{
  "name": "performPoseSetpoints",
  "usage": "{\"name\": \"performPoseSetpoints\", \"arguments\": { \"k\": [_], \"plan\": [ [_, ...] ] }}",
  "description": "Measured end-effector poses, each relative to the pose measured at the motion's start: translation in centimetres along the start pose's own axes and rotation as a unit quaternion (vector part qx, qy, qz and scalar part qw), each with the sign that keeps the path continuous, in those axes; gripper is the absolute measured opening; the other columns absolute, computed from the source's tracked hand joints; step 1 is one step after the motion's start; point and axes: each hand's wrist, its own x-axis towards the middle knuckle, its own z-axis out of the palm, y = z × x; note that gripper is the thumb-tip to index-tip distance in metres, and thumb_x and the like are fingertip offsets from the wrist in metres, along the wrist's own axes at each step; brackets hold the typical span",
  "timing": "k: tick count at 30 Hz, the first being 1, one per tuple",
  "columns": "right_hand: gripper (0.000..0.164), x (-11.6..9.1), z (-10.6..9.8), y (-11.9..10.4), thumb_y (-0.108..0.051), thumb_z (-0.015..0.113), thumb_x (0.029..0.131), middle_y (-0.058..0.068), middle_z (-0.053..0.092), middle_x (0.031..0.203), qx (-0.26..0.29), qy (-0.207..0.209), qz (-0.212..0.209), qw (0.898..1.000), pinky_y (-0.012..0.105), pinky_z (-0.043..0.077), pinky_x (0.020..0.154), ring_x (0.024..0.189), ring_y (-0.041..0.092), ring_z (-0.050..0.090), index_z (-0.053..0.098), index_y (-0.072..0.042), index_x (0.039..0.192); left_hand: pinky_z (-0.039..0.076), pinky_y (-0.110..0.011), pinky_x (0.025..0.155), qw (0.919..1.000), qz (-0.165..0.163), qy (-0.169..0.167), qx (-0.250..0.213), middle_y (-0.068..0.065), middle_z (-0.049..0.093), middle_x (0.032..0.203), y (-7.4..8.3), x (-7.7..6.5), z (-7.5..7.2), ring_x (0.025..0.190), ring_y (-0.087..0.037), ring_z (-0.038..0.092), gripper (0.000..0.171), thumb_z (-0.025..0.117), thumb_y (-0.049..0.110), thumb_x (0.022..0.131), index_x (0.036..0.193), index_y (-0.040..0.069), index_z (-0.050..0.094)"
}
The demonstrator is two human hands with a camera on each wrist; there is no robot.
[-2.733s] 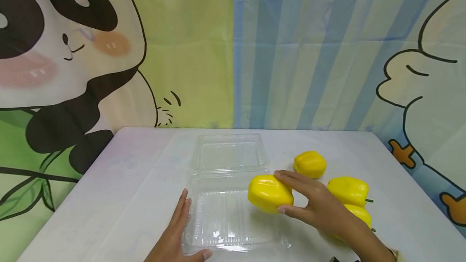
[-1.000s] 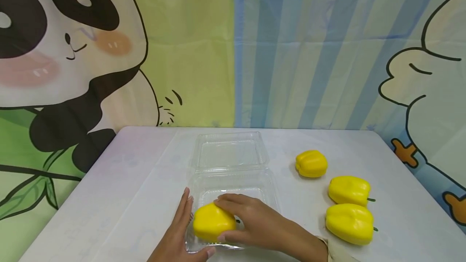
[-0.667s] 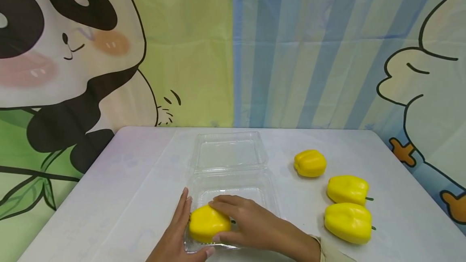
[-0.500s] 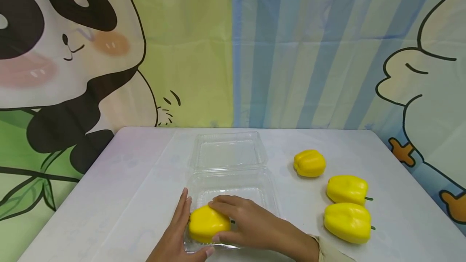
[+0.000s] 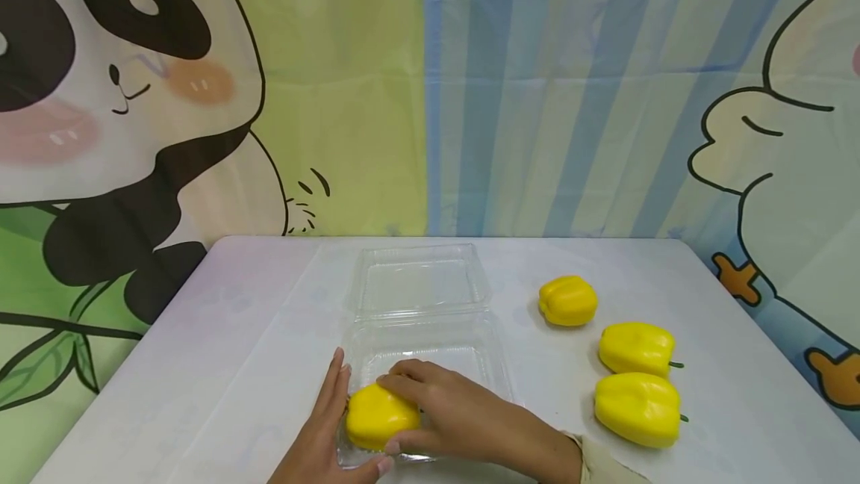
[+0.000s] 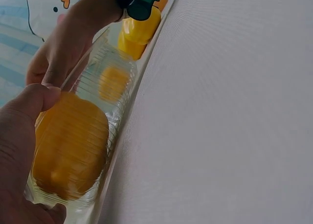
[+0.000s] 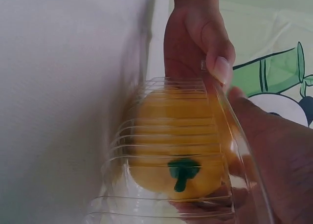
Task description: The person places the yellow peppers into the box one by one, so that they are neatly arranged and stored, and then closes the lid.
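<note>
In the head view, my right hand [image 5: 463,413] holds a yellow bell pepper [image 5: 381,418] by its stem end, inside the front left of a clear plastic clamshell box [image 5: 463,329]. The right wrist view shows the pepper's green stem [image 7: 184,171] through the ribbed wall. My left hand [image 5: 319,435] lies along the box's left side with straight fingers, its thumb by the front rim. Seen from the left wrist, that thumb [image 6: 39,94] touches the rim and the pepper [image 6: 71,145] sits behind the clear wall.
The box's lid [image 5: 419,280] lies folded back, away from me. To the right on the white table [image 5: 222,364] are three more yellow peppers: one farther back [image 5: 568,301], one in the middle [image 5: 634,348] and one nearest [image 5: 637,409]. A printed curtain [image 5: 363,95] hangs behind.
My right hand has carried the pepper from above the box's right side down into its front left and slid it slightly further left. The left hand has stayed at the box's left side.
</note>
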Motion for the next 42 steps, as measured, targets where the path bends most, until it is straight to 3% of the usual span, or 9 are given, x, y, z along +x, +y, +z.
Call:
{"name": "performPoseSetpoints", "arguments": {
  "k": [6,17,29,42],
  "plan": [
    [0.054,0.0,0.4,0.1,-0.048,0.054,0.097,0.001,0.051,0.136,0.004,0.006,0.003,1.000,0.026,0.049,0.093,0.113,0.012,0.055,0.050,-0.016,0.141,0.033,-0.067,0.098,1.0000,-0.007,-0.005,-0.005,-0.006,-0.008,0.162,0.0,0.0,0.0,0.141,-0.046,0.015,0.114,0.078,0.049,0.076,0.150,-0.011,0.015],
    [0.057,-0.1,0.6,0.1,-0.051,0.055,0.096,-0.001,0.049,0.137,0.036,0.025,0.012,0.999,0.027,0.048,0.095,0.112,0.010,0.055,0.049,-0.016,0.141,0.032,-0.065,0.101,0.9995,-0.030,-0.010,-0.008,0.001,-0.008,0.162,0.1,0.0,0.0,0.143,-0.041,0.016,0.115,0.079,0.051,0.075,0.151,-0.008,0.016],
    [0.077,-0.4,0.1,0.1,-0.066,0.051,0.088,0.002,0.039,0.149,0.037,0.018,0.038,0.998,0.040,0.047,0.098,0.126,0.021,0.050,0.036,-0.022,0.150,0.033,-0.067,0.098,0.9998,0.010,0.009,-0.012,-0.008,-0.005,0.163,-0.4,-0.1,0.2,0.140,-0.045,0.018,0.113,0.081,0.045,0.074,0.150,-0.011,0.018],
    [0.074,-1.0,-0.8,0.2,-0.066,0.049,0.090,-0.002,0.039,0.150,0.040,0.026,0.066,0.997,0.044,0.047,0.098,0.126,0.021,0.049,0.039,-0.023,0.149,0.033,-0.066,0.098,0.9998,0.013,0.012,-0.005,-0.008,-0.004,0.163,-0.4,0.0,0.2,0.141,-0.045,0.017,0.114,0.081,0.048,0.074,0.150,-0.011,0.018]
  ]
}}
